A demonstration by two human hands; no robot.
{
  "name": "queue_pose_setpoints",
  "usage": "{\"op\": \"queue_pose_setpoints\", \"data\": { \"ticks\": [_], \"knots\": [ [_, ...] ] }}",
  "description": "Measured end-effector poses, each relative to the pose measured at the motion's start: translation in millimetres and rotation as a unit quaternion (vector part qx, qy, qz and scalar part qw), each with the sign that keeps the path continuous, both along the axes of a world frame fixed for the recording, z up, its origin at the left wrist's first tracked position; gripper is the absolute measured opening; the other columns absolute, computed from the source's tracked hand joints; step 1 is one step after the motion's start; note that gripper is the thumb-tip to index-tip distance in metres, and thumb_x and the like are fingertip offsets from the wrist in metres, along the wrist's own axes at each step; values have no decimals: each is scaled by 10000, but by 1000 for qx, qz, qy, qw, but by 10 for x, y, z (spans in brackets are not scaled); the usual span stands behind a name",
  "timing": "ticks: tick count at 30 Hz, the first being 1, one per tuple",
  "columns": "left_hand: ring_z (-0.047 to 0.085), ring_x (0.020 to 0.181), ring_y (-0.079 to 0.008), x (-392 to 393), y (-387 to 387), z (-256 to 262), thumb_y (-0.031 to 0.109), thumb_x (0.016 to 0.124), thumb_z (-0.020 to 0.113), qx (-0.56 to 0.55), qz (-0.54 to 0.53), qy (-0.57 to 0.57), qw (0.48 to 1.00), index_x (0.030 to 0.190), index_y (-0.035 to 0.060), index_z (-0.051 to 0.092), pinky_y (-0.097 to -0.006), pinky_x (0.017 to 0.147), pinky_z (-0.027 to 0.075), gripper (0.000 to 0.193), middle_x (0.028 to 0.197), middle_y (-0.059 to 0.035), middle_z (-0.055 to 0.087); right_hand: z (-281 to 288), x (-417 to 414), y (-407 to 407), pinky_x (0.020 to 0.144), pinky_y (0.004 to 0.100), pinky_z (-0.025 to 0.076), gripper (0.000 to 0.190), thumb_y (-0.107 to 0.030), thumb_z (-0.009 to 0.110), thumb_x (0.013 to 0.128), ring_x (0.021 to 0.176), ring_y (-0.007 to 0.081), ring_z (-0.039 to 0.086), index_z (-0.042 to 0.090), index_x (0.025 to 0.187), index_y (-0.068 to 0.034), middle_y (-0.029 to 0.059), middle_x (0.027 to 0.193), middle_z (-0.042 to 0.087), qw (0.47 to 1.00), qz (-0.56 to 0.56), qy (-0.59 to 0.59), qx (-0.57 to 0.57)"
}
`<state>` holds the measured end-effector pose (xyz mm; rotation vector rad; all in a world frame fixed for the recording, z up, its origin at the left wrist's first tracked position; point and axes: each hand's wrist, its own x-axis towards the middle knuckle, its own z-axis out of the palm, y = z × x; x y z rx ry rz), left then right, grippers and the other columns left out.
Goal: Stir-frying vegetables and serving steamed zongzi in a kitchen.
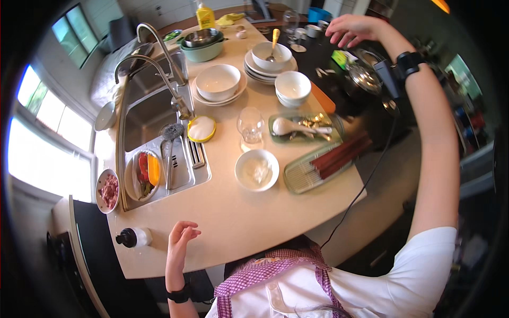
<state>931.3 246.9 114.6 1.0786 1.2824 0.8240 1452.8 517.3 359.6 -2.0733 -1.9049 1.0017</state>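
My right hand [353,31] reaches far out over a dark tabletop [318,53], palm down, fingers loosely spread and empty. Closest to it are small white cups [313,30] and a green box [339,58], with a metal pot lid [364,78] below. My left hand [181,235] hovers by the front of the beige counter [222,214], empty, its fingers slightly bent. A clear bottle with a black pump top [128,237] lies left of it. Ahead is a white bowl [256,170] with pale white contents, and a stemless drinking glass [251,125] stands just behind.
Stacked white bowls [293,88] and plates stand mid-counter. Green trays hold cutlery [302,127] and dark red chopsticks [338,157]. On the left are a steel sink [149,123], two faucets [181,107] and a bowl of raw meat [108,190]. A black cable [368,185] crosses the right corner.
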Motion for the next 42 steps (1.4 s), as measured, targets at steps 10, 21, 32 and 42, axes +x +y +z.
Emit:
{"op": "queue_pose_setpoints", "data": {
  "ticks": [10, 21, 32, 42],
  "knots": [
    [579, 790, -113, 1107, 44, 124, 149, 888, 466, -46, 130, 15, 990, 931, 52, 522, -254, 758, 445, 120, 910, -32, 563, -1958, 351, 1863, 559, 297, 505, 497, -373, 505, 836, 737, 229, 604, 405, 1153, -3, 158, 993, 573, 984, -62, 98, -133],
    [579, 814, -127, 1499, 160, 231, 161, 879, 482, -41, 176, 24, 983, 938, 20, 533, -262, 780, 437, 161, 919, -54, 569, -2545, 120, 2000, 404, 215, 475, 274, -164, 482, 796, 570, 168, 626, 531, 965, 46, 154, 777, 632, 935, -98, 330, -88],
    [578, 807, -129, 1417, 344, 296, 166, 882, 480, -8, 141, 39, 989, 941, 19, 531, -258, 771, 437, 167, 916, -51, 566, -2535, 194, 2009, 427, 229, 477, 321, -186, 412, 795, 572, 178, 625, 530, 957, 65, 168, 773, 639, 938, -108, 322, -69],
    [578, 785, -124, 1440, 373, 242, 148, 881, 476, -32, 168, 38, 984, 941, 15, 534, -253, 756, 445, 157, 894, -55, 570, -2444, 254, 2184, 330, 219, 318, 513, -467, 370, 837, 360, 99, 438, 566, 851, 7, 105, 645, 618, 971, -82, 217, -59]
  ]
}}
